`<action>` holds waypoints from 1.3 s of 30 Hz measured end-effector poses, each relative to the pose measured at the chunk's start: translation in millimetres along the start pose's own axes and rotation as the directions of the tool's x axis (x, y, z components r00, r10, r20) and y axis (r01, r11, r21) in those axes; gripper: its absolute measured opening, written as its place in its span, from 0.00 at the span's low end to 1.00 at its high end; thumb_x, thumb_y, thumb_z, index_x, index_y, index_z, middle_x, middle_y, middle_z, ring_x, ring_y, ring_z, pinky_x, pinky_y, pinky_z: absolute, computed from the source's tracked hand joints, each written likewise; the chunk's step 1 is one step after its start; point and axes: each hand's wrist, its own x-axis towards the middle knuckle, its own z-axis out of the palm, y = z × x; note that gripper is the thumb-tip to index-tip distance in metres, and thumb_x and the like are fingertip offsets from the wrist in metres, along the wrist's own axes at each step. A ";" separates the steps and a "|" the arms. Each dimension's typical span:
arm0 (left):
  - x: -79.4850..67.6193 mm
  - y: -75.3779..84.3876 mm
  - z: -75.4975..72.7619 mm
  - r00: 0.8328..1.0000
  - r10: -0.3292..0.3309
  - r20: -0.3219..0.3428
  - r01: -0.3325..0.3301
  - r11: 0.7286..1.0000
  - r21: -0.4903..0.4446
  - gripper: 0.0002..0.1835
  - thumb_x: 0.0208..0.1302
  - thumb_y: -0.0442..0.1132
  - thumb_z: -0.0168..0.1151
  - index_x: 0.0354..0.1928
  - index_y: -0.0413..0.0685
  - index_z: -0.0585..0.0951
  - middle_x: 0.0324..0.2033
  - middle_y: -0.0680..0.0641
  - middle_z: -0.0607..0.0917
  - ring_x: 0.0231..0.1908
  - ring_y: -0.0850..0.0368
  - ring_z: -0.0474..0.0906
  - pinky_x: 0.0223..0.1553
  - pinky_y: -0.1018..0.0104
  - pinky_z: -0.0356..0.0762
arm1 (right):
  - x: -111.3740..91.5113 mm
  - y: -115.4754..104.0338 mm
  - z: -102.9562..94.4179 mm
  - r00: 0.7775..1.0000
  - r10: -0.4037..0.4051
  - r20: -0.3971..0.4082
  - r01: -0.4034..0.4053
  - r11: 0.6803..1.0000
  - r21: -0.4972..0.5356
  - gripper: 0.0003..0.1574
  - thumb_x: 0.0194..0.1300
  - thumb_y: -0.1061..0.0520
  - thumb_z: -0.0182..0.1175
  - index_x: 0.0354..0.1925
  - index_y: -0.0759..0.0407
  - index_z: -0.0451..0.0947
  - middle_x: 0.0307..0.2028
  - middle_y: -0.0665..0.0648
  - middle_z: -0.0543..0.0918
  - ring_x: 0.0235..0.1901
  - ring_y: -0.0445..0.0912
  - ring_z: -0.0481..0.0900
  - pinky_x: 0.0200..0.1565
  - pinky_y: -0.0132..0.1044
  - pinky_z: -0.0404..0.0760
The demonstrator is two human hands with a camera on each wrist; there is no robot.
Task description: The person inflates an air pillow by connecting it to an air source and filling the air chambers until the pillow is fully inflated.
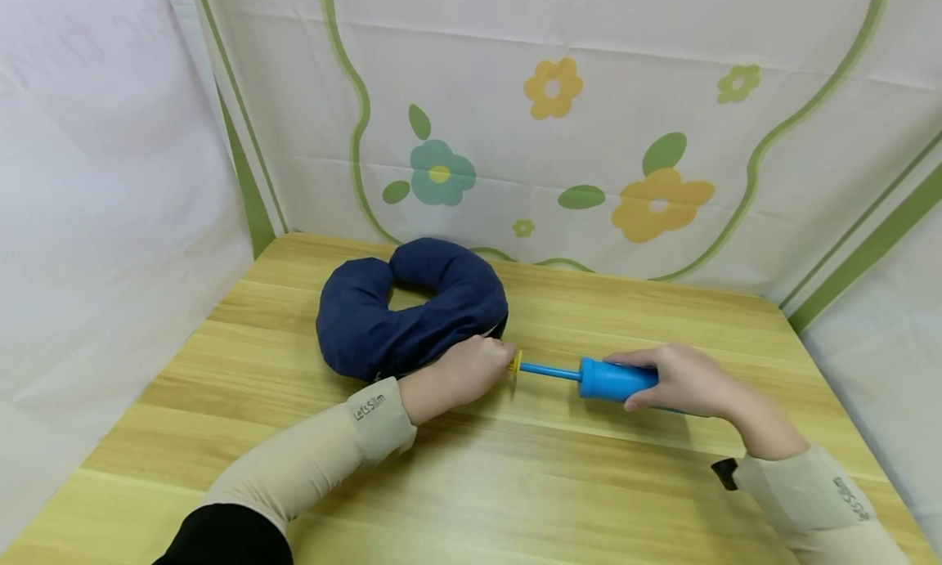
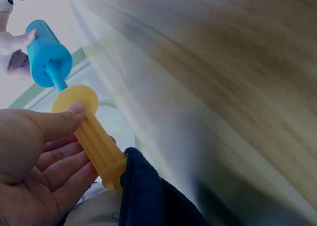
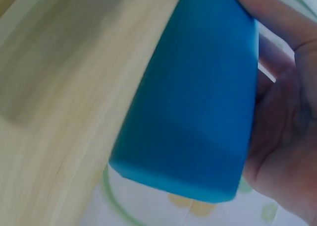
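Observation:
A blue hand pump (image 1: 616, 380) is stretched between my two hands above the table, its thin blue rod drawn out of the barrel. My right hand (image 1: 692, 381) grips the barrel, thumb and fingers on opposite sides. At the other end, my left hand (image 1: 474, 367) holds the pump's yellow end piece (image 2: 96, 141), thumb pressed near its round flange. The tip of that piece meets the edge of a navy neck pillow (image 1: 434, 324); whether it sits inside an opening cannot be told. Pale material (image 2: 94, 206) shows beside the navy fabric in the left wrist view.
The wood-grain table (image 1: 559, 483) carries the pillow at its middle left. Behind it hangs a white cloth (image 1: 486, 66) printed with flowers and green lines, and more white cloth (image 1: 110, 221) stands along the left side.

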 end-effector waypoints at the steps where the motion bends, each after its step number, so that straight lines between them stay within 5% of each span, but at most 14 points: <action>1: 0.1 -0.3 0.2 1.000 -0.002 0.007 0.002 1.000 -0.001 0.08 0.69 0.36 0.68 0.32 0.43 0.80 0.26 0.48 0.83 0.26 0.57 0.82 0.26 0.70 0.77 | -3.3 4.5 -1.9 1.000 0.005 0.013 -0.005 1.000 0.020 0.41 0.56 0.46 0.78 0.65 0.57 0.80 0.52 0.62 0.86 0.40 0.44 0.83 0.38 0.38 0.80; 8: 2.8 -1.5 -0.9 0.998 -0.028 0.050 0.029 0.999 -0.015 0.08 0.67 0.38 0.71 0.34 0.44 0.82 0.28 0.48 0.85 0.28 0.57 0.83 0.28 0.70 0.78 | -24.2 36.7 -14.3 0.996 0.054 0.077 -0.062 0.993 0.104 0.45 0.57 0.42 0.76 0.66 0.61 0.78 0.59 0.66 0.82 0.53 0.58 0.83 0.45 0.38 0.81; 16: 5.8 0.0 -0.2 0.997 -0.035 0.062 0.036 0.999 -0.022 0.07 0.67 0.37 0.70 0.33 0.44 0.82 0.29 0.48 0.85 0.29 0.57 0.83 0.29 0.68 0.80 | -31.3 44.7 -11.6 0.996 0.066 0.067 -0.072 0.994 0.079 0.46 0.57 0.40 0.76 0.66 0.62 0.78 0.59 0.66 0.82 0.52 0.57 0.83 0.44 0.39 0.82; 27: 4.6 0.5 -3.3 1.000 0.008 0.020 -0.007 1.000 -0.013 0.10 0.64 0.39 0.74 0.32 0.45 0.81 0.25 0.49 0.83 0.25 0.58 0.81 0.27 0.69 0.78 | -14.1 16.6 -2.6 0.994 -0.058 -0.089 0.053 0.997 -0.055 0.38 0.56 0.43 0.78 0.61 0.58 0.84 0.45 0.59 0.89 0.33 0.36 0.81 0.33 0.35 0.79; 33: 3.2 -0.6 -0.7 1.000 0.029 -0.001 -0.029 0.999 -0.023 0.11 0.65 0.37 0.73 0.31 0.44 0.79 0.24 0.48 0.81 0.24 0.56 0.81 0.26 0.68 0.78 | 4.7 2.2 1.9 0.984 -0.154 -0.094 0.142 0.983 -0.118 0.36 0.54 0.48 0.80 0.60 0.59 0.84 0.34 0.53 0.90 0.22 0.31 0.73 0.27 0.32 0.74; 39: 3.1 -1.5 -0.4 0.998 0.047 -0.031 -0.047 0.999 -0.022 0.10 0.64 0.36 0.73 0.31 0.44 0.79 0.23 0.48 0.81 0.24 0.56 0.81 0.26 0.67 0.78 | 24.7 -10.0 7.2 0.972 -0.217 -0.090 0.205 0.971 -0.127 0.36 0.54 0.49 0.80 0.59 0.61 0.84 0.33 0.54 0.90 0.21 0.31 0.73 0.28 0.32 0.76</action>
